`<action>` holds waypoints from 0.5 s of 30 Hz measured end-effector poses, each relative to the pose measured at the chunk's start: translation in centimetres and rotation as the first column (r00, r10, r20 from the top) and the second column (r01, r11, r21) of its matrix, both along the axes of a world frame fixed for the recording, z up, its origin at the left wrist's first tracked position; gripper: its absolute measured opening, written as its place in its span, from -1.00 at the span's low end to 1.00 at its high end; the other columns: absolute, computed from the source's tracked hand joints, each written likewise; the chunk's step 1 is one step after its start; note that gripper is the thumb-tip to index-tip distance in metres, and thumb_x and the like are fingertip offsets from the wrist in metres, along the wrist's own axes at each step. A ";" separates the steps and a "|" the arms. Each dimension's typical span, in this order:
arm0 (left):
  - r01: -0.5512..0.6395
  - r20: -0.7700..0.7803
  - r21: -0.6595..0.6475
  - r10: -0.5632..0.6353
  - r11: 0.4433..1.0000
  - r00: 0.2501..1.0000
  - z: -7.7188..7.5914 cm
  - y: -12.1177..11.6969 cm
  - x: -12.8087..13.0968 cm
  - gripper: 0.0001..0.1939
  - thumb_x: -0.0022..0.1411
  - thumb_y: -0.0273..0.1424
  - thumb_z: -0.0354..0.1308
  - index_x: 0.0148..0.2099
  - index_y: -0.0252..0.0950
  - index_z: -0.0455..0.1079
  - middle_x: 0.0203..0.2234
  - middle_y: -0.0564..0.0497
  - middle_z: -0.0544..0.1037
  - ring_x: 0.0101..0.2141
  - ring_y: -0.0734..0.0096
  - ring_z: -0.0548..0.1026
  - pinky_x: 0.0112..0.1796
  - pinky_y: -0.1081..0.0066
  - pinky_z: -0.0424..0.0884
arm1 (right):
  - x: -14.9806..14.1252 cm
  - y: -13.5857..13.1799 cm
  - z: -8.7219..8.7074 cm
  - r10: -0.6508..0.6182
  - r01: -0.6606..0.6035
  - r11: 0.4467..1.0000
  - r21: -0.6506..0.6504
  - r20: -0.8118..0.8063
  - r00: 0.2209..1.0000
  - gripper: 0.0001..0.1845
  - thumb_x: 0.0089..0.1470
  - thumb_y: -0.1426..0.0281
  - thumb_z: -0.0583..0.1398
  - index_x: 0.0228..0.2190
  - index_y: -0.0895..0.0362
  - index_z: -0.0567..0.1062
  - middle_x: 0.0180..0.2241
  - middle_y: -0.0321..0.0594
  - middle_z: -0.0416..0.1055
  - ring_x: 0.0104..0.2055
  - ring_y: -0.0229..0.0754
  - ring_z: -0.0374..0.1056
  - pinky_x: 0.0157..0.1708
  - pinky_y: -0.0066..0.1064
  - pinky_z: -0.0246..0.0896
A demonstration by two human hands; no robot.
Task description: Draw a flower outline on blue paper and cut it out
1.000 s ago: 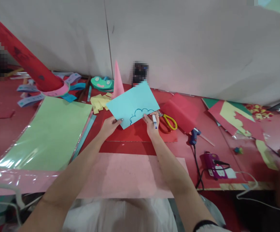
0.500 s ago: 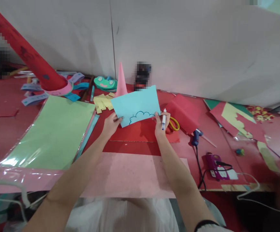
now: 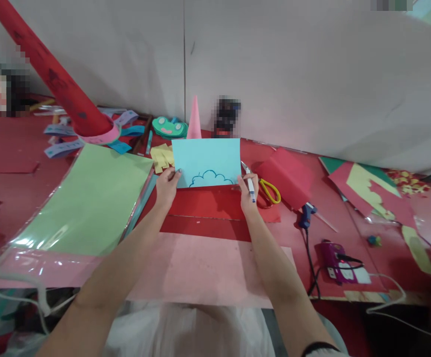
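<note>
Evidently, I am holding the light-blue sheet before me, scalloped blue line curving along its near edge. My left hand is pinching its left corner; my right hand is gripping its right edge and a white marker.

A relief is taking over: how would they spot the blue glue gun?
On the red table, find the red paper right of the right hand. At its near corner lies the glue gun. It is blue, with a black cord, unlike the purple power box nearer the edge.
</note>
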State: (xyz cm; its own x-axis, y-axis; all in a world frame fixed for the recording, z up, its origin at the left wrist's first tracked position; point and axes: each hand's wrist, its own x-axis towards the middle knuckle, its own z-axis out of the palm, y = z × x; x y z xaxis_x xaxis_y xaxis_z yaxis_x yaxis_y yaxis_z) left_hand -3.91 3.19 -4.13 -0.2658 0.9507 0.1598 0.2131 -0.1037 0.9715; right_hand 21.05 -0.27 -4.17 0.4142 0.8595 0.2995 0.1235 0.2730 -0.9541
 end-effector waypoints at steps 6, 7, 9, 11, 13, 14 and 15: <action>0.006 0.004 -0.008 -0.006 1.000 1.000 0.0 0.0 0.0 -0.72 0.05 -0.15 0.20 -0.40 -0.27 0.42 -0.58 0.07 0.46 -0.49 0.39 0.42 -0.46 0.46 0.33 | 0.3 0.1 -0.2 -0.053 0.049 0.998 0.040 0.109 0.993 -0.69 -0.02 0.23 0.28 -0.43 0.06 0.23 -0.42 -0.38 0.18 -0.33 -0.26 0.20 -0.23 -0.33 0.21; 0.014 0.013 -0.006 -0.014 1.000 1.000 0.0 0.0 0.0 -0.72 0.05 -0.14 0.20 -0.37 -0.28 0.43 -0.56 0.06 0.48 -0.46 0.37 0.44 -0.43 0.45 0.36 | 0.4 0.1 -0.2 -0.062 0.056 0.997 0.050 0.129 0.990 -0.70 -0.03 0.25 0.28 -0.43 0.06 0.24 -0.42 -0.38 0.19 -0.31 -0.25 0.21 -0.19 -0.32 0.19; 0.048 0.031 0.004 -0.049 0.999 0.998 0.2 0.0 0.1 -0.69 0.02 -0.15 0.24 -0.29 -0.29 0.45 -0.48 0.03 0.52 -0.39 0.33 0.48 -0.36 0.43 0.40 | 0.5 0.2 -0.4 -0.101 0.090 0.993 0.074 0.159 0.982 -0.70 -0.03 0.26 0.28 -0.44 0.07 0.24 -0.41 -0.37 0.20 -0.29 -0.25 0.22 -0.13 -0.29 0.16; 0.073 0.032 0.010 -0.073 0.997 0.997 0.4 -0.1 0.3 -0.61 -0.03 -0.16 0.29 -0.20 -0.30 0.45 -0.44 0.02 0.52 -0.38 0.33 0.49 -0.33 0.41 0.42 | 0.6 0.3 -0.5 -0.129 0.115 0.989 0.090 0.174 0.976 -0.71 -0.02 0.26 0.27 -0.45 0.07 0.23 -0.41 -0.37 0.20 -0.29 -0.24 0.22 -0.11 -0.28 0.15; 0.048 -0.002 0.019 -0.048 0.999 0.999 0.6 -0.1 0.4 -0.55 -0.05 -0.17 0.31 -0.14 -0.31 0.44 -0.48 0.05 0.47 -0.44 0.37 0.45 -0.35 0.41 0.42 | 0.5 0.3 -0.5 -0.141 0.123 0.987 0.102 0.199 0.970 -0.71 0.00 0.25 0.26 -0.45 0.07 0.23 -0.42 -0.36 0.20 -0.30 -0.24 0.22 -0.12 -0.28 0.16; 0.027 -0.027 0.031 -0.026 0.999 0.999 0.7 -0.2 0.4 -0.53 -0.04 -0.17 0.31 -0.11 -0.31 0.43 -0.52 0.08 0.43 -0.47 0.40 0.43 -0.37 0.42 0.41 | 0.5 0.3 -0.4 -0.147 0.126 0.986 0.109 0.219 0.965 -0.71 0.01 0.24 0.24 -0.45 0.07 0.22 -0.43 -0.36 0.20 -0.31 -0.24 0.22 -0.12 -0.28 0.17; 0.010 -0.053 0.051 -0.007 0.999 0.999 0.8 -0.3 0.5 -0.52 -0.02 -0.18 0.31 -0.07 -0.31 0.43 -0.55 0.11 0.39 -0.49 0.42 0.40 -0.38 0.43 0.40 | 0.4 0.4 -0.3 -0.157 0.132 0.984 0.118 0.241 0.958 -0.71 0.02 0.22 0.23 -0.46 0.06 0.22 -0.44 -0.37 0.20 -0.33 -0.24 0.21 -0.14 -0.28 0.18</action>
